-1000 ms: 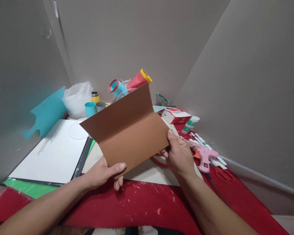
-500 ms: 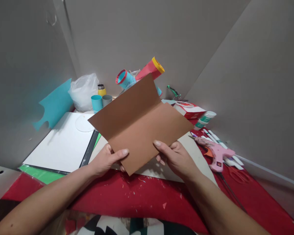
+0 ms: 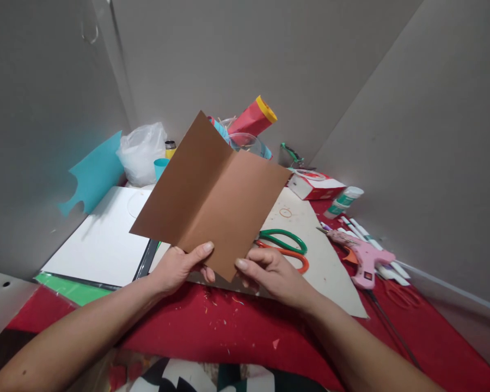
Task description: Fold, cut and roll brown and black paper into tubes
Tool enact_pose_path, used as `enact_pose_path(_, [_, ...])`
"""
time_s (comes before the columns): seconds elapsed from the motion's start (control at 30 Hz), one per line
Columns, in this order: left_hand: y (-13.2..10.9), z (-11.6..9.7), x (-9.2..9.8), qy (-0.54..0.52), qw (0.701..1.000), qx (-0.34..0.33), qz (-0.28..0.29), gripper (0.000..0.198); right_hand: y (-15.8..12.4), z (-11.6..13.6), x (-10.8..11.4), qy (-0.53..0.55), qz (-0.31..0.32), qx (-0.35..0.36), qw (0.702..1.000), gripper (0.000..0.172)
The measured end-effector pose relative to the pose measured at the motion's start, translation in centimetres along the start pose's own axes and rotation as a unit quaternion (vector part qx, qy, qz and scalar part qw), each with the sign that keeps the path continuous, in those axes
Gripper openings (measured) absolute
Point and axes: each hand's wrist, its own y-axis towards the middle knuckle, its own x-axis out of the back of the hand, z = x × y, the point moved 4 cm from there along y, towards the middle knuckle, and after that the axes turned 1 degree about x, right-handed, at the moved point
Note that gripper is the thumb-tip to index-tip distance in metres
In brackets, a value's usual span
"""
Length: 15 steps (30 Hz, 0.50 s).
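- A creased brown paper sheet [image 3: 212, 196] is held above the red cloth [image 3: 237, 332], its near corner pinched by the left hand [image 3: 179, 267] and the right hand [image 3: 269, 272].
- Scissors [image 3: 283, 242] are seen just beside the right hand.
- Print on the red-and-white box [image 3: 314, 186] and the green-labelled bottle [image 3: 343, 200] cannot be read.

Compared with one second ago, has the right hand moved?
Yes. The right hand went left, away from the pink glue gun, toward the left hand at the bottom corner of the brown paper.

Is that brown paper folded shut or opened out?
Opened out. The brown paper shows one crease down its middle, both halves spread wide; the left hand and right hand pinch its bottom corner.
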Motion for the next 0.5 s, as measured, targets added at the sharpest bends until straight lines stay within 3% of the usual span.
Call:
enact_pose_path(0.13, [-0.1,0.4,0.0,0.03,0.999,0.026,0.024,0.053,-0.1,-0.9,-1.3,-0.026,0.055,-0.006,0.998,0.052])
enact_pose_path(0.5, [0.4,1.2,0.1,0.017,0.998,0.042,0.051,0.055,-0.1,-0.7,-1.3,-0.018,0.046,-0.015,0.999,0.058])
